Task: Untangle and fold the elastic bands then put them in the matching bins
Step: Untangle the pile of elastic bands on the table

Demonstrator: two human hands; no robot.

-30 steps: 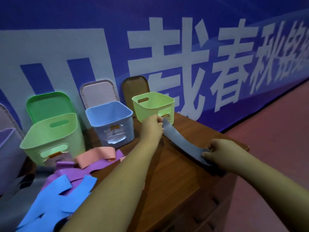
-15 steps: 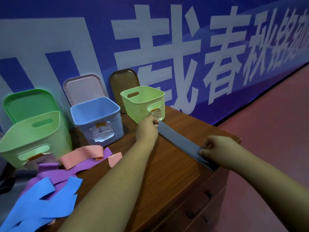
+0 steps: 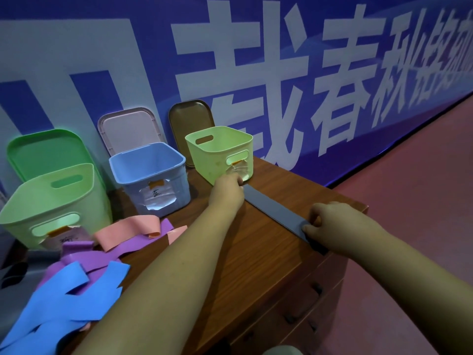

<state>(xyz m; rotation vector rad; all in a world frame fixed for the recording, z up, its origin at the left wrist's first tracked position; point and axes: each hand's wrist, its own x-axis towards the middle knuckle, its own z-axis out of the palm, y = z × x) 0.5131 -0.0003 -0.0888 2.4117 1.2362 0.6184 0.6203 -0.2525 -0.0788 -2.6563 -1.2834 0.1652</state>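
A grey elastic band lies flat and stretched straight across the wooden cabinet top. My left hand pinches its far end just in front of the yellow-green bin. My right hand grips its near end at the cabinet's right edge. At the left lies a tangle of bands: pink, purple and blue. A blue bin and a larger green bin stand behind that pile.
Three lids lean on the blue banner wall behind the bins: green, pale pink and brown. Drawer fronts with dark handles face the red floor on the right.
The grey band went from hanging slightly lifted to lying flat and taut on the cabinet top. Both hands lowered onto the wood, still holding its ends.
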